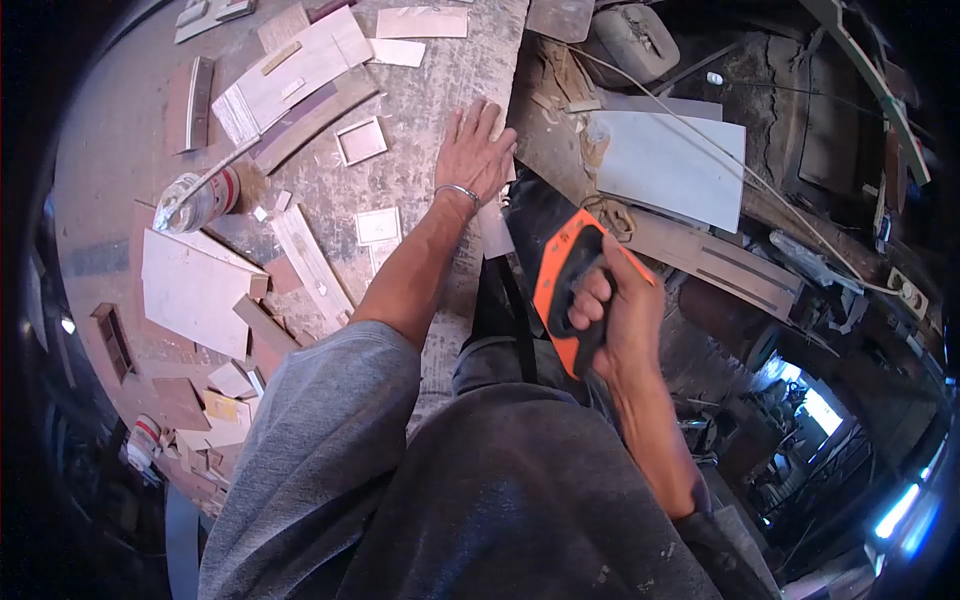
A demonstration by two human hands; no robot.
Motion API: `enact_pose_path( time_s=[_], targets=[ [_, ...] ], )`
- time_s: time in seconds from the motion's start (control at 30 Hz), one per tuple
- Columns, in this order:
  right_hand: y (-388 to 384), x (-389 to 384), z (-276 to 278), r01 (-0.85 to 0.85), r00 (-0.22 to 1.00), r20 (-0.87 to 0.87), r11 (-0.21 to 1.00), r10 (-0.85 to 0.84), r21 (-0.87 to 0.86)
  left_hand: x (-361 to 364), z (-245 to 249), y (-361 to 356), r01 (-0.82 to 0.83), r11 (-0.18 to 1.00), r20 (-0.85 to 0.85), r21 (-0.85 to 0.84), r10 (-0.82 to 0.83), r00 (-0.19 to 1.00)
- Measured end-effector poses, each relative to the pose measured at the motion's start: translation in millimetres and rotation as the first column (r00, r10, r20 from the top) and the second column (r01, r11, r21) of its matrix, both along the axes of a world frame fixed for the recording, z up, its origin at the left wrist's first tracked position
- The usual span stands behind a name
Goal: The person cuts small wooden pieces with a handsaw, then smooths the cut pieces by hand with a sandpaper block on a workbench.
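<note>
A dusty grey desk [130,130] fills the upper left and middle of the frame, strewn with wood offcuts. Its edge runs down the centre.

To the right of that edge, in the upper right, a large white board [670,165] lies tilted among the clutter. On the desk at mid left lies a pale flat panel [190,290], with thin brown strips around it.

The handsaw [560,270] sits just right of centre, beside the desk edge. Its handle is bright orange with black grip inserts. The dark blade runs up and left from the handle towards the edge, and its far end cannot be made out.

The right hand [620,315] is clenched around the handle, its fingers wrapped through the grip opening.

The left hand [475,150], at upper centre, lies flat with its fingers spread and grasps nothing. It presses down at the desk edge. A narrow pale strip [493,232] reaches down from under the palm along the edge, just beside the saw blade.

A clear bottle with a red band [205,197] lies on its side at mid left. Two small square frames [361,140] [378,226] rest on the desk left of the forearm. A thin metal bracelet [458,190] circles the left wrist.
</note>
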State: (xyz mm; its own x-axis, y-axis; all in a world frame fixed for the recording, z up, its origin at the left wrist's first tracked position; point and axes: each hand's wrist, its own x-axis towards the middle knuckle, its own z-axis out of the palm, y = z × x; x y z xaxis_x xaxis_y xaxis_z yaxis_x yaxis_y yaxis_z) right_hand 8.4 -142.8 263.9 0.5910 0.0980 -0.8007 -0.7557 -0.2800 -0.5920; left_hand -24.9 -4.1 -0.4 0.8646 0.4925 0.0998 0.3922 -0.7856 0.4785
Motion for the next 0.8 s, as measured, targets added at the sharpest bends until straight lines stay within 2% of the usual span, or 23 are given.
enact_pose_path(
  time_s=[0.13, 0.23, 0.33, 0.57, 0.7, 0.8],
  targets=[
    [10, 23, -5, -0.116, 0.993, -0.010, 0.993, 0.116, -0.028, 1, 7, -1, 0.003, 1.000, -0.019, 0.028, -0.003, 1.000],
    [-3, 12, 14, -0.074, 0.997, 0.002, 0.997, 0.074, -0.038, 2, 5, 0, 0.003, 1.000, -0.021, 0.015, -0.003, 1.000],
    [-5, 9, 34, -0.115, 0.993, -0.003, 0.989, 0.116, -0.089, 2, 3, -1, 0.005, 1.000, -0.013, 0.025, -0.005, 1.000],
    [-6, 9, 32, -0.041, 0.999, -0.027, 0.999, 0.040, -0.029, 0, 3, 1, 0.005, 1.000, -0.021, 0.018, -0.005, 1.000],
    [3, 13, 34, -0.009, 0.998, -0.055, 0.998, 0.006, -0.059, 1, 3, 1, 0.003, 1.000, -0.032, 0.005, -0.002, 0.999],
    [16, 15, 33, -0.109, 0.993, -0.046, 0.992, 0.106, -0.067, 0, 6, 1, 0.014, 1.000, -0.060, 0.018, -0.013, 0.998]
  ],
)
